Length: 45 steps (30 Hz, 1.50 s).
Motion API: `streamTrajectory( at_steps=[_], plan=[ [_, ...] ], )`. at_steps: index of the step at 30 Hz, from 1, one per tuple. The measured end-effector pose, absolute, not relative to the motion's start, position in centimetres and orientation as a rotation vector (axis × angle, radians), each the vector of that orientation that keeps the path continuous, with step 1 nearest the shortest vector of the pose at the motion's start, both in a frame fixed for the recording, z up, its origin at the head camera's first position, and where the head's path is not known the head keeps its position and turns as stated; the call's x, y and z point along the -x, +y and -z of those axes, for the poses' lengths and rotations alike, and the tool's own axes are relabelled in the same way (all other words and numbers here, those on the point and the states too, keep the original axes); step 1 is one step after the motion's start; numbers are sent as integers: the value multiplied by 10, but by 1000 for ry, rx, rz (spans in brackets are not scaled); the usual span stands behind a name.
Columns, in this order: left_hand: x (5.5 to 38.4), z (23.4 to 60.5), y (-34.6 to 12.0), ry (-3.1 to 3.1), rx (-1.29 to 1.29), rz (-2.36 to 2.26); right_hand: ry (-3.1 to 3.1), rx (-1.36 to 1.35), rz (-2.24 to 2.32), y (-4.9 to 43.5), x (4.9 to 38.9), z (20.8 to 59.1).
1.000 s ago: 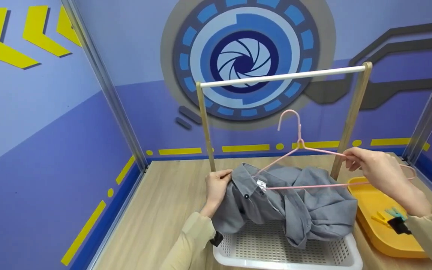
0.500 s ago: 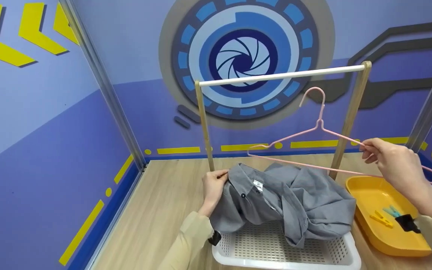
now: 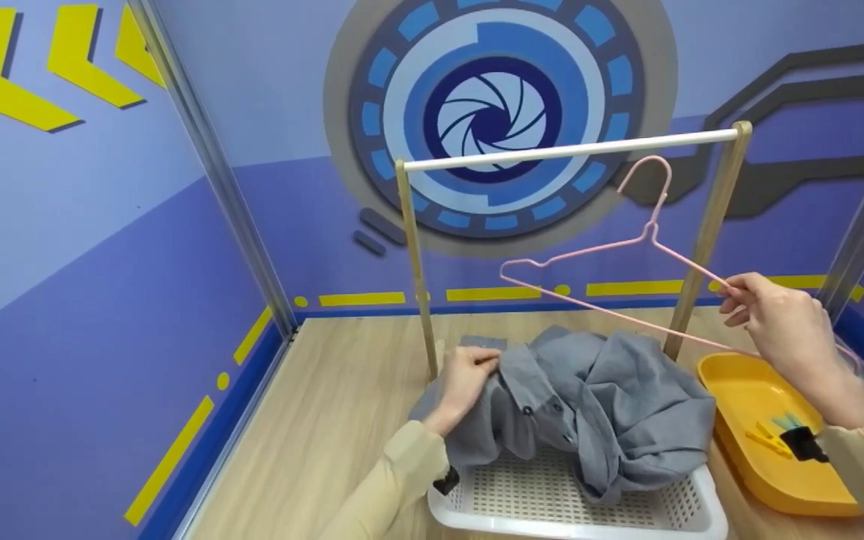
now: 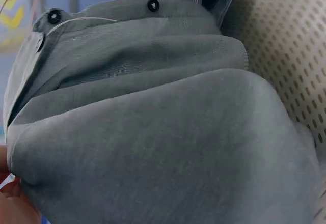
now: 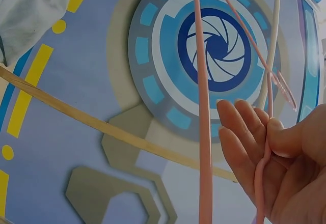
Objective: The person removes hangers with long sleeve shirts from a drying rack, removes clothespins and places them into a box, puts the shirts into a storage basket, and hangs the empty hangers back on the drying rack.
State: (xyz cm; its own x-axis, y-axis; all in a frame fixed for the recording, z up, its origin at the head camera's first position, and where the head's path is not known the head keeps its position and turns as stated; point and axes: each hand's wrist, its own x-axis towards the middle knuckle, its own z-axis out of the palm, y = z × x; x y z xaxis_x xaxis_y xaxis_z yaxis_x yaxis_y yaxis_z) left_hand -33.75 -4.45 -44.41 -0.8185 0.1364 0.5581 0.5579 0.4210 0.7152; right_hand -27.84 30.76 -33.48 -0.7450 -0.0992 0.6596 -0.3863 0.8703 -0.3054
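Pinching one sloping arm of the slim pink clothes hanger (image 3: 652,225), the person's right hand (image 3: 788,322) is raised by the shallow yellow tray (image 3: 784,472), forearm entering from the lower right. My right wrist feed shows that grip: the thumb presses the hanger against partly extended fingers. I see the left hand (image 3: 464,379) reaching in from the near side, back upward, its grip pinching the crumpled grey buttoned shirt (image 3: 649,405) near the collar. The shirt lies bunched over the far half of the white perforated basket (image 3: 574,523), spilling past its left rim. The hanger tilts, its hook showing just below the white rail (image 3: 552,154) of the wooden-posted rack; I can't tell the depth between them. For room, I have a broad strip of wood-grain counter (image 3: 312,420) left of the basket; on the right, only a narrow gap separates basket and tray.
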Motion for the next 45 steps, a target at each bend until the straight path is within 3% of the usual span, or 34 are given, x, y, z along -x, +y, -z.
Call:
streamTrajectory(
  at_steps=[19,27,45],
  plan=[
    [315,443,7,-2657,1090,1151,-2408,-311,-614,303,283,336],
    [310,456,11,-2894,1553,888,-2420,-323,-622,302,284,338],
    [318,445,2,-2782,1575,905,-2419,-292,-645,305,282,338]
  ],
)
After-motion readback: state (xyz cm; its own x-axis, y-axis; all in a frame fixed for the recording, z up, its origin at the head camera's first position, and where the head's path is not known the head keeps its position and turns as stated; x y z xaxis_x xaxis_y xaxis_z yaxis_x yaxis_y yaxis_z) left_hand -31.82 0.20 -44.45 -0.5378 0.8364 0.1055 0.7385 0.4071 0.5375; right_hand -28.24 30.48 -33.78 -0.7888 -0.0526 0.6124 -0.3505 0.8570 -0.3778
